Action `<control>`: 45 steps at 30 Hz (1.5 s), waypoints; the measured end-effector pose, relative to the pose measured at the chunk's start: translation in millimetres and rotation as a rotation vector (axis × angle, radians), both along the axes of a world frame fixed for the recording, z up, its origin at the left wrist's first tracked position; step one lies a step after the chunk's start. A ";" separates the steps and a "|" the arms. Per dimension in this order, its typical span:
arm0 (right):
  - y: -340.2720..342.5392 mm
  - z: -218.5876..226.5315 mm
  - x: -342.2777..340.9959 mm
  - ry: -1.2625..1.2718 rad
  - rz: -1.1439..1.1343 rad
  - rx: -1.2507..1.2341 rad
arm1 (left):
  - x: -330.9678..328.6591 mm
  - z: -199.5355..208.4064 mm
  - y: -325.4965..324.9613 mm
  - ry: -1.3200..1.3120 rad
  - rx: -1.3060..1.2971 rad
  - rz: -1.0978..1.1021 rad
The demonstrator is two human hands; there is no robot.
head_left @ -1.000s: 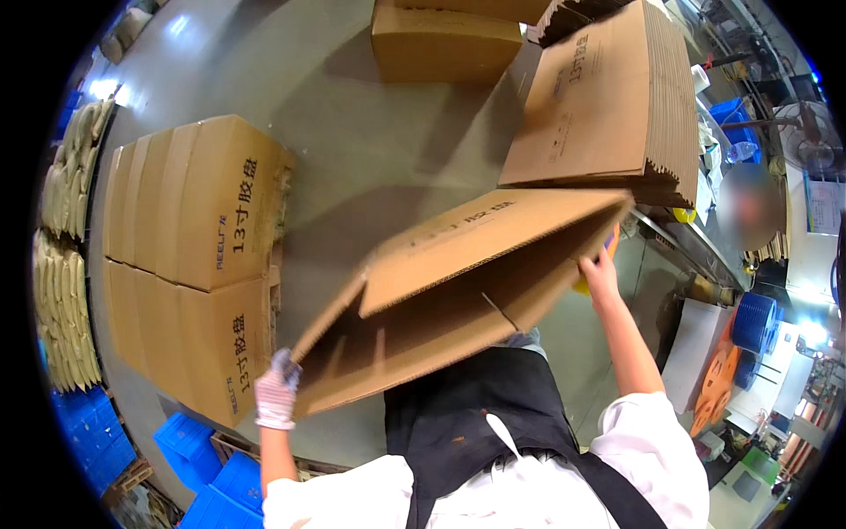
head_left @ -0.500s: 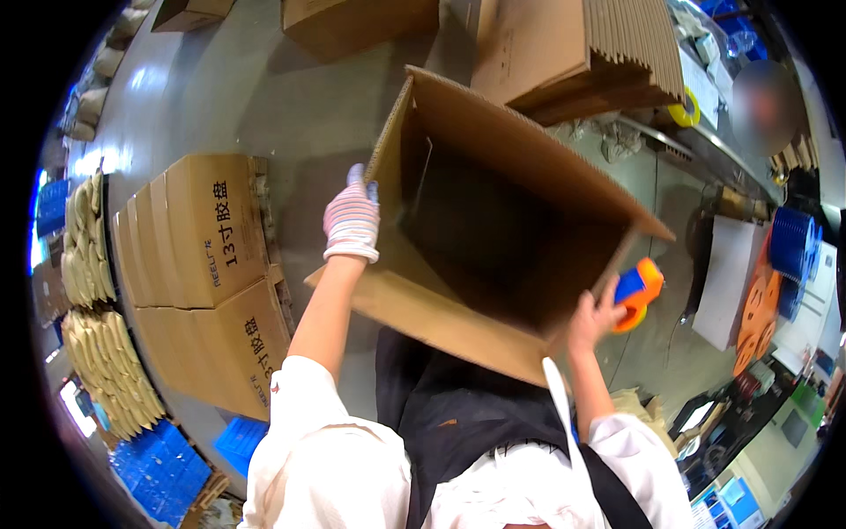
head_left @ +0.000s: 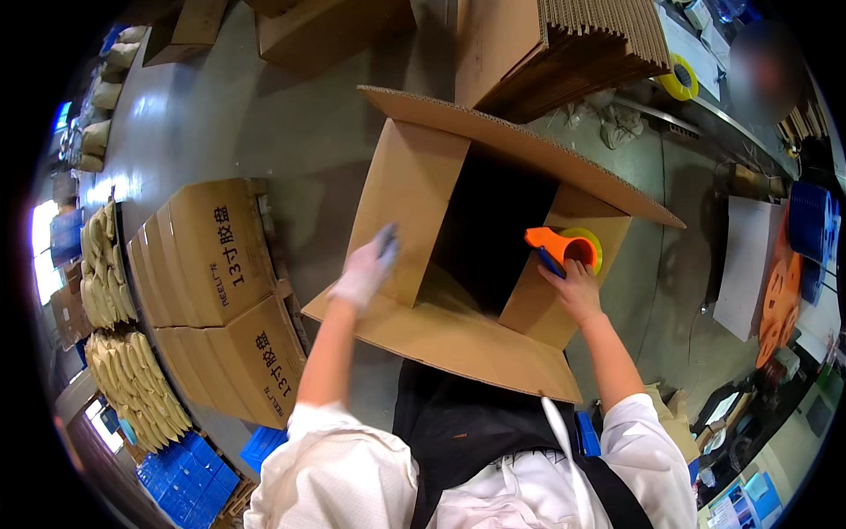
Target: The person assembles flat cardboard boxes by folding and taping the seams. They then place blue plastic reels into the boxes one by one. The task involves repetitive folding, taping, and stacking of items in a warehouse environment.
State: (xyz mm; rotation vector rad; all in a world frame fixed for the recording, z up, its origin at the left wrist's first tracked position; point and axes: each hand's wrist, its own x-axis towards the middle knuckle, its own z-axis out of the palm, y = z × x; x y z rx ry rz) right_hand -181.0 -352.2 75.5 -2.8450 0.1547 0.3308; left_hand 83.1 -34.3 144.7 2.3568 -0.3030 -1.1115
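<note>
A large brown cardboard box (head_left: 441, 353) stands in front of me. Its left and right side flaps are folded partly inward, with a dark gap between them. The far and near flaps spread outward. My left hand (head_left: 367, 269), in a light glove with grey fingertips, lies against the left side flap (head_left: 412, 194). Its fingers are stretched out, slightly blurred, and hold nothing. My right hand (head_left: 576, 293) grips an orange and blue tape dispenser (head_left: 553, 241) with a yellow tape roll, over the right side flap (head_left: 551, 304).
Beyond the box stands a stack of flat cardboard (head_left: 502, 62). On the left, printed cartons (head_left: 198, 256) sit on a pallet, with stacked tan sacks (head_left: 141, 388) farther left. A workbench (head_left: 723, 123) with a yellow tape roll (head_left: 679, 78) runs along the right, where a blurred person appears.
The left and right side flaps have swung inward over the box opening. My right hand brought the tape dispenser from outside the box to above the right flap. My left hand moved nearer.
</note>
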 end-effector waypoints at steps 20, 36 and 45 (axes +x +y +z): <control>-158.3 112.3 90.2 -0.150 -0.387 0.243 | 41.1 -164.3 -41.8 -0.989 0.450 0.600; -4.7 94.9 63.4 -0.028 -0.484 1.049 | 33.1 -150.3 -40.8 -0.801 0.425 0.502; 36.4 0.5 88.2 -0.052 -0.303 0.800 | 31.1 -142.2 -35.9 -1.348 0.225 0.420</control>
